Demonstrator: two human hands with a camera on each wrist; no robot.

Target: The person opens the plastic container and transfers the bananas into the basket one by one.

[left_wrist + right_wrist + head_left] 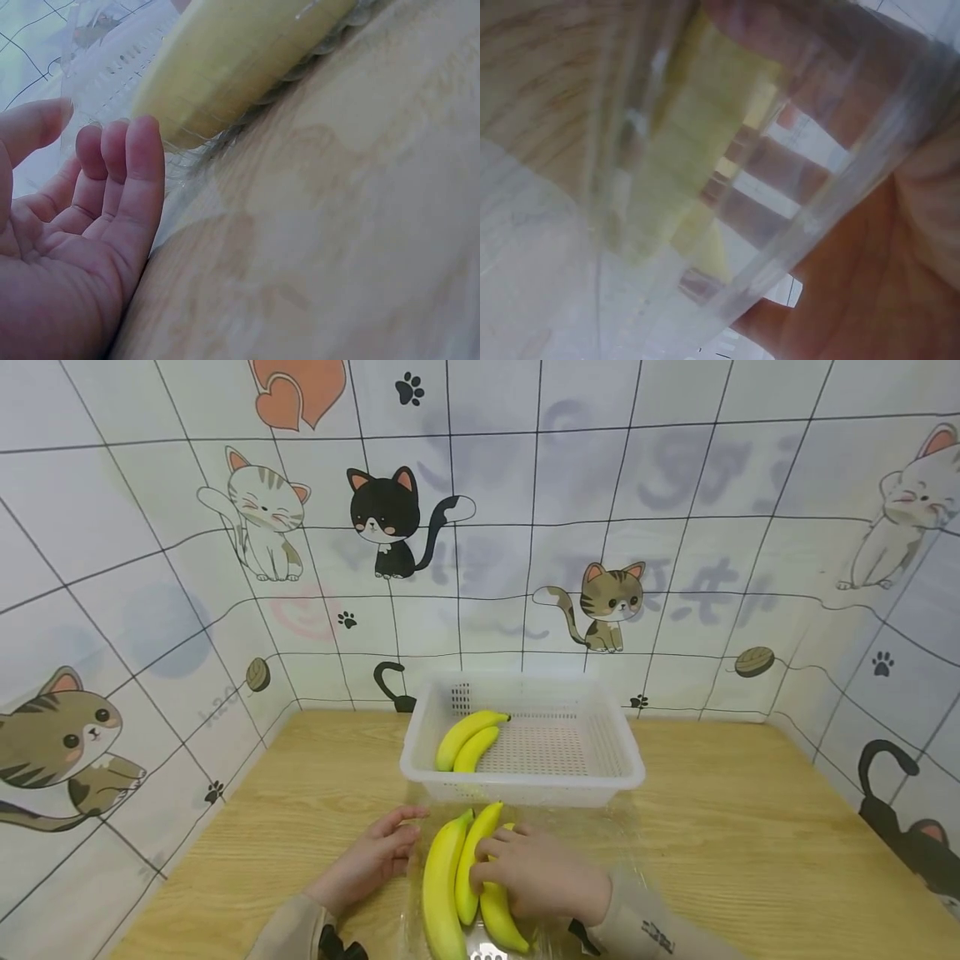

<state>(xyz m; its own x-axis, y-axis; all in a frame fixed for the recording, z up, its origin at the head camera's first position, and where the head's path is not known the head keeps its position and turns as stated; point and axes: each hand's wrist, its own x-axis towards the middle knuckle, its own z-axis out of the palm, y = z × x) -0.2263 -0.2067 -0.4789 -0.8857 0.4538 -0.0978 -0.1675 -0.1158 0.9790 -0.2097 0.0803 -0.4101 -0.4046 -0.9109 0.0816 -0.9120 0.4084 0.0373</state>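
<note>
Three yellow bananas lie side by side in a clear plastic box (411, 902) at the front of the table: a left banana (441, 881), a middle banana (467, 868) and a right banana (501, 918). My right hand (543, 872) reaches over the box's right side and grips the right banana, fingers bent over its top. Through the clear wall in the right wrist view, those fingers overlap the banana (682, 150). Beside the box's left edge, my left hand (371, 856) rests with relaxed fingers, holding nothing. In the left wrist view its fingertips (142, 142) are right at the box wall.
A white perforated plastic basket (633, 768) stands just behind the box, with two bananas (472, 739) at its left end. The wooden table (720, 827) meets tiled-pattern walls (495, 560) with cat pictures at the back and sides.
</note>
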